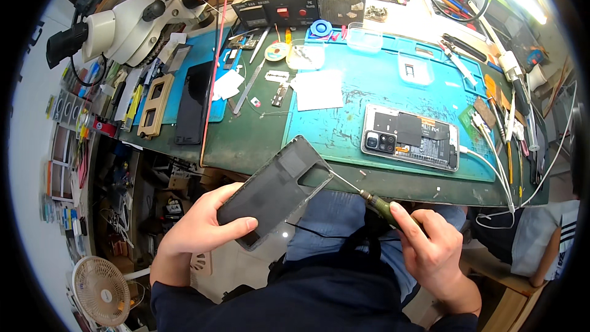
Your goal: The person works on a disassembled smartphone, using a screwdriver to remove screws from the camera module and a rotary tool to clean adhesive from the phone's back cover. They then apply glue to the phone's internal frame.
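My left hand grips a dark phone back cover by its lower left end, thumb flat on its inner face. The cover is tilted in front of the bench edge, its camera cutout toward the upper right. In my right hand is a screwdriver with a green handle. Its thin shaft reaches to the cover's edge beside the cutout; whether the tip touches cannot be made out. Beyond my hands an opened phone lies on the blue mat, its battery and camera block exposed and a white cable at its right end.
At the left stand a microscope and a black phone. Clear plastic boxes and white paper lie on the mat. Tools crowd the right edge. A fan stands low at left; another person sits at right.
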Available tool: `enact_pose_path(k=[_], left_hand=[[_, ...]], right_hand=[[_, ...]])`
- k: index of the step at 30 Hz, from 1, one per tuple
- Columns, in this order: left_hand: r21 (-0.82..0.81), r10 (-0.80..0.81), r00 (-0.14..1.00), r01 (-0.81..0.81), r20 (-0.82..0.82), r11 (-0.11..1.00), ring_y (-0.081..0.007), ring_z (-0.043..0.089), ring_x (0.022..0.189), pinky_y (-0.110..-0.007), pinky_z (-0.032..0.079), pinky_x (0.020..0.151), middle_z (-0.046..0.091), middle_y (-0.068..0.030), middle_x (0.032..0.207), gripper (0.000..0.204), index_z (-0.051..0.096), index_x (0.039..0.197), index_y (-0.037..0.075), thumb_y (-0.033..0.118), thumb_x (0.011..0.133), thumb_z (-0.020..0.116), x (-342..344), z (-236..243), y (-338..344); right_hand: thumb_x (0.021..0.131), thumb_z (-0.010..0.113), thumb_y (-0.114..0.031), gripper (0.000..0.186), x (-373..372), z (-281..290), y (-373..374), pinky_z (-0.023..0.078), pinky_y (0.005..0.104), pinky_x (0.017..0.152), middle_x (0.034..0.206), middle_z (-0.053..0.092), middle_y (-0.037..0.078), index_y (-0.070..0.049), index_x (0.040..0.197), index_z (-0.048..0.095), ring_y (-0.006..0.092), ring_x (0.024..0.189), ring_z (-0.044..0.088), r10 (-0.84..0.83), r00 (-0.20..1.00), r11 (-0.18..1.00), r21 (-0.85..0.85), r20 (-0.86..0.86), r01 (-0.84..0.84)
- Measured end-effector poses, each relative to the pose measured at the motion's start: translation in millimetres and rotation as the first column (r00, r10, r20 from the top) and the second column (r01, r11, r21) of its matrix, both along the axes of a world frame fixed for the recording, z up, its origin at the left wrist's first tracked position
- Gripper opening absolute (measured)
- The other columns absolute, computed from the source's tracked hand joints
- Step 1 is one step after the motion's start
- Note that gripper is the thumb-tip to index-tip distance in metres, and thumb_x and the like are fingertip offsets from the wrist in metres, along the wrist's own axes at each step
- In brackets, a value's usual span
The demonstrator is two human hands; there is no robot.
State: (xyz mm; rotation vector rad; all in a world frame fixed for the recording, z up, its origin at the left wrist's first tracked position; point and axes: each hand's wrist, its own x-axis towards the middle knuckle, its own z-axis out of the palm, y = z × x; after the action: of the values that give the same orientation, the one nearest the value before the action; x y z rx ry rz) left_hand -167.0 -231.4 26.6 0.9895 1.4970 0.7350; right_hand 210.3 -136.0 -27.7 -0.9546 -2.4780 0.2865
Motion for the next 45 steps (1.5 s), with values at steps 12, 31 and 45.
enact_pose_path(k=[12, 31, 45], left_hand=[[-0.051, -0.08, 0.997, 0.081, 0.004, 0.995, -0.0117, 0.066, 0.11, -0.031, 0.056, 0.095, 0.073, -0.008, 0.125, 0.054, 0.062, 0.145, -0.008, 0.014, 0.099, 0.08, -33.4, -5.6, 22.5], [0.126, -0.441, 0.854, 0.487, -0.277, 0.864, -0.019, 0.066, 0.126, -0.035, 0.055, 0.108, 0.07, -0.0121, 0.147, 0.07, 0.063, 0.156, 0.007, 0.014, 0.091, 0.087, -77.3, -0.9, 115.2], [0.045, -0.408, 0.875, 0.433, -0.262, 0.9, -0.0205, 0.071, 0.114, -0.035, 0.061, 0.094, 0.07, -0.0129, 0.148, 0.069, 0.063, 0.157, 0.013, 0.016, 0.092, 0.084, -68.9, 8.5, 111.9]], right_hand=[[0.079, 0.077, 0.001, 0.065, 3.1, 14.5, 12.4, 0.049, 0.0348, 0.059, 0.093, 0.062, 0.006, -0.018, 0.141, 0.077, 0.0218, 0.07, 0.061, 0.04, 0.998, 0.998, 0.045, 0.055, -0.042], [0.077, 0.078, -0.001, 0.065, -1.0, 23.4, 37.5, 0.048, 0.0352, 0.058, 0.091, 0.061, 0.005, -0.02, 0.139, 0.078, 0.0216, 0.068, 0.06, 0.116, 0.989, 0.992, 0.032, 0.095, -0.12], [0.075, 0.079, -0.002, 0.067, -1.0, 22.6, 35.4, 0.049, 0.034, 0.058, 0.091, 0.061, 0.004, -0.02, 0.14, 0.078, 0.02, 0.068, 0.061, 0.149, 0.978, 0.988, 0.008, 0.144, -0.152]])
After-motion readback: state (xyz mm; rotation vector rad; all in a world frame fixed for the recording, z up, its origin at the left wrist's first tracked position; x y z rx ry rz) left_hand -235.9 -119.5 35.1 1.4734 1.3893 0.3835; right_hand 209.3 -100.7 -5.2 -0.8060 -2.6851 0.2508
